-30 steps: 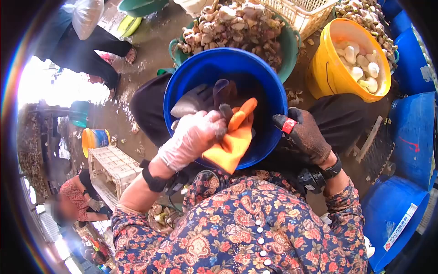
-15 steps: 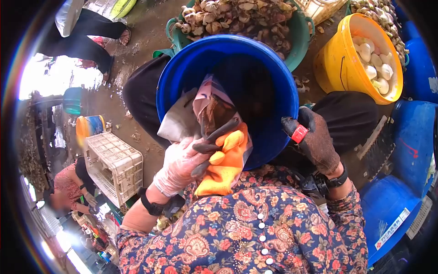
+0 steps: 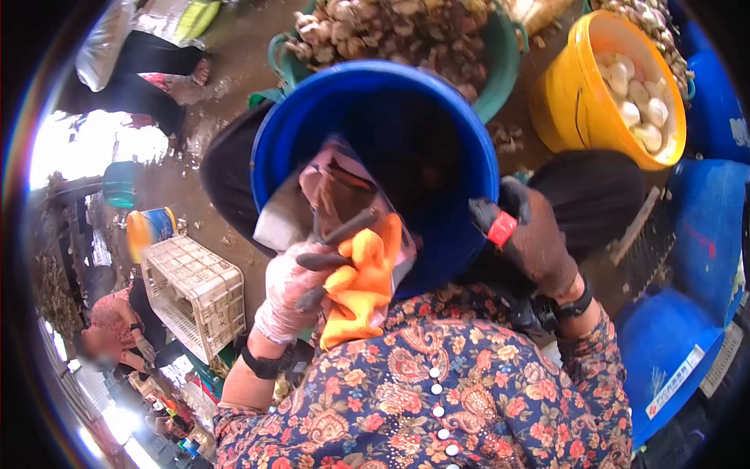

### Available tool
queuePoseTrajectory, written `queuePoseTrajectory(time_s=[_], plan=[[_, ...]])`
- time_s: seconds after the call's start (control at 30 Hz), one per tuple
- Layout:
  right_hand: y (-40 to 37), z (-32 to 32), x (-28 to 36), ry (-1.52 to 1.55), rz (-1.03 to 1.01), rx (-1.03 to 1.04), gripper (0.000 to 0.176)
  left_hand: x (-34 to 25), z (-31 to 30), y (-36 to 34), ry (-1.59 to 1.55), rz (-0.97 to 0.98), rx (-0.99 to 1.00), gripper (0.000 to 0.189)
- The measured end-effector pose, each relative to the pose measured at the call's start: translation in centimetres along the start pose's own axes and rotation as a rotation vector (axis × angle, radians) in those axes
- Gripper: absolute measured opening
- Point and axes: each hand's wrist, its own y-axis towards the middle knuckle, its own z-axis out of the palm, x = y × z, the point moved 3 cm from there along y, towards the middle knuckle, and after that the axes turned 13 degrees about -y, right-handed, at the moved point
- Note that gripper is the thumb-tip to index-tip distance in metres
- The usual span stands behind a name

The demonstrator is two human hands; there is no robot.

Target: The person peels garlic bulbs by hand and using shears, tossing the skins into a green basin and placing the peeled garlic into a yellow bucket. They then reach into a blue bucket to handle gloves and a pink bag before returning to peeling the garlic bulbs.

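My left hand (image 3: 291, 291), in a thin clear plastic glove, is closed on a bunched orange glove (image 3: 366, 270) with dark-fingered glove material beside it. A pink and whitish bag (image 3: 336, 176) sticks up from the same bundle, over the near left part of the blue bucket (image 3: 375, 70). My right hand (image 3: 535, 238) wears a dark work glove with a red band (image 3: 501, 228) round one finger. It is beside the bucket's right rim, fingers partly bent and apart, with nothing visible in it. The bucket's inside is dark, so its contents cannot be made out.
Beyond the bucket stands a green tub (image 3: 504, 78) of garlic bulbs (image 3: 391, 31). A yellow bucket (image 3: 558, 102) with peeled white bulbs (image 3: 641, 102) is at the right, near blue barrels (image 3: 680, 344). A white crate (image 3: 195, 285) and another person (image 3: 117, 320) are at the left.
The view has shifted slightly, so the buckets sit a little further left. My left hand and its bundle have moved slightly toward the lower left; my right hand stays by the rim.
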Motion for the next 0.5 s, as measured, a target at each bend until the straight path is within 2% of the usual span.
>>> queuePoseTrajectory(time_s=[0.03, 0.1, 0.17, 0.2, 0.23, 0.27, 0.3, 0.37, 0.47, 0.5], plan=[[0.1, 0.0, 0.1, 0.071, -0.005, 0.011, 0.028, -1.6, 0.0, 0.9, 0.274, 0.264, 0.047, 0.026], [-0.1, 0.3, 0.7, 0.287, -0.019, 0.049, 0.029, -0.1, -0.3, 0.1, -0.053, -0.164, 0.018, 0.022], [0.1, 0.3, 0.0, 0.215, -0.045, 0.039, 0.028, -0.5, -0.3, 0.4, 0.226, 0.165, 0.041, 0.022], [0.1, 0.6, 0.2, 0.241, -0.066, -0.002, 0.029, 0.9, -0.2, 0.1, 0.264, 0.154, 0.052, 0.023], [0.5, 0.9, -1.6, 0.141, -0.094, -0.002, 0.03, 2.0, 0.1, -0.2, 0.303, 0.144, 0.055, 0.024], [0.2, 0.9, -0.5, 0.313, -0.046, -0.032, 0.028, 1.6, 0.2, -0.2, 0.003, -0.002, -0.006, 0.026], [0.1, 0.3, -0.6, 0.125, -0.07, 0.022, 0.029, 1.1, 0.5, -0.2, -0.321, -0.133, -0.051, 0.029], [-0.8, -0.5, 0.9, 0.247, -0.043, 0.107, 0.031, -0.8, 0.4, 0.7, 0.253, 0.388, -0.003, 0.031], [-0.5, -0.2, 0.2, 0.284, -0.125, 0.068, 0.034, -2.8, -0.2, 1.5, 0.307, 0.43, 0.049, 0.029], [-0.2, 0.1, -0.8, 0.293, -0.07, 0.115, 0.032, -2.4, -0.3, 1.7, 0.329, 0.385, 0.117, 0.027]])
